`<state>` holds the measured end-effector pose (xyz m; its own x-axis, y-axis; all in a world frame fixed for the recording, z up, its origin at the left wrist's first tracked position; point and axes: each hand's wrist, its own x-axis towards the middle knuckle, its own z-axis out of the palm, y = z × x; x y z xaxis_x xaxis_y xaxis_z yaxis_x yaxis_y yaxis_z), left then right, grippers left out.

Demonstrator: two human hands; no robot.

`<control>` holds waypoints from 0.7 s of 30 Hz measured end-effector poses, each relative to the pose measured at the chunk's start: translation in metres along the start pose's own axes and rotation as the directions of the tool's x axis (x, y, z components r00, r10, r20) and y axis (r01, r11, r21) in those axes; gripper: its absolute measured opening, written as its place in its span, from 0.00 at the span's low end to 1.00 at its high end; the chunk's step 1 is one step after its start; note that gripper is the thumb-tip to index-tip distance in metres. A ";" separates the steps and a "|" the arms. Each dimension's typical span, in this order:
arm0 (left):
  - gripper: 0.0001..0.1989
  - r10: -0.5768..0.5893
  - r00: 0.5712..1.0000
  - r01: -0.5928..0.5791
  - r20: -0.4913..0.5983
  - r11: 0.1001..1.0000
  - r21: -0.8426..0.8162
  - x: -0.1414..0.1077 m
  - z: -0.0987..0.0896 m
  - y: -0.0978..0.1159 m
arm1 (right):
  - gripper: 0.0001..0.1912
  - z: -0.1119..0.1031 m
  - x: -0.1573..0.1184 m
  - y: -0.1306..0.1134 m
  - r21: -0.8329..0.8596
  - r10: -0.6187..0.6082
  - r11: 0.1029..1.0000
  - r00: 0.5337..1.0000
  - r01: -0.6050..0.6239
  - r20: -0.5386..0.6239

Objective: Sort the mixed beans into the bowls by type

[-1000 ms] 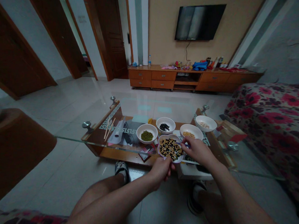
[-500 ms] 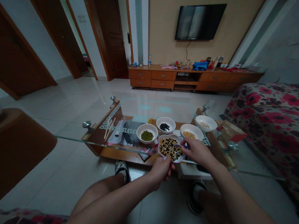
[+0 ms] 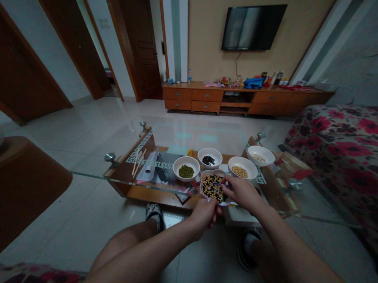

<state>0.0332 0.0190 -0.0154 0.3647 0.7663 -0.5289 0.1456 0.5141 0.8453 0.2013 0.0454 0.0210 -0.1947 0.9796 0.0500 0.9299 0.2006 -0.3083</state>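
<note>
While the left hand (image 3: pixel 205 213) grips the near rim of the mixed-bean bowl (image 3: pixel 214 172) in the head view, the right hand (image 3: pixel 239 192) works over its right side. Left thumb on top of the rim, other fingers curled below. Right fingers pinched on a slim purple utensil (image 3: pixel 218 184), which points left into the black and yellow bean mix (image 3: pixel 210 188); exact tip shape too small to tell.

Mixed-bean bowl sits at the near edge of the glass table (image 3: pixel 89 159), scalloped rim, purple edging. Four round white bowls curve around its far side, left to right: green-bean bowl (image 3: pixel 177 164), black-bean bowl (image 3: pixel 218 153), yellow-bean bowl (image 3: pixel 250 164), then a bowl of pale bits (image 3: pixel 268 153), contents unclear. Black-bean bowl is directly beyond the mix; yellow-bean bowl is just past the right hand.

Chopsticks (image 3: pixel 135 163) lie well left of the bowls. White box (image 3: pixel 242 217) is below the right forearm. Background: wooden cabinet (image 3: pixel 208 96) under a wall-mounted TV (image 3: pixel 254 28).
</note>
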 end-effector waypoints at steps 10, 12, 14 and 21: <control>0.17 0.002 1.000 -0.002 -0.004 1.000 0.006 -0.002 0.001 0.001 | 0.11 0.004 0.001 0.000 -0.072 -0.032 0.997 0.999 0.032 0.003; 0.17 0.010 1.000 -0.010 0.000 1.000 0.014 -0.002 0.000 0.001 | 0.11 0.003 0.001 -0.001 -0.078 -0.036 0.996 0.999 0.036 0.009; 0.17 0.009 1.000 -0.009 -0.002 1.000 0.012 -0.002 0.000 0.001 | 0.11 0.002 0.001 -0.002 -0.080 -0.035 0.996 0.999 0.037 0.019; 0.16 -0.003 1.000 0.003 -0.009 1.000 0.007 -0.001 0.000 0.002 | 0.12 0.001 0.002 -0.004 -0.104 -0.026 0.994 0.999 0.029 0.029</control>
<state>0.0332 0.0186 -0.0134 0.3560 0.7684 -0.5319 0.1533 0.5135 0.8443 0.1965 0.0468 0.0210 -0.2277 0.9733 0.0300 0.9513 0.2289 -0.2067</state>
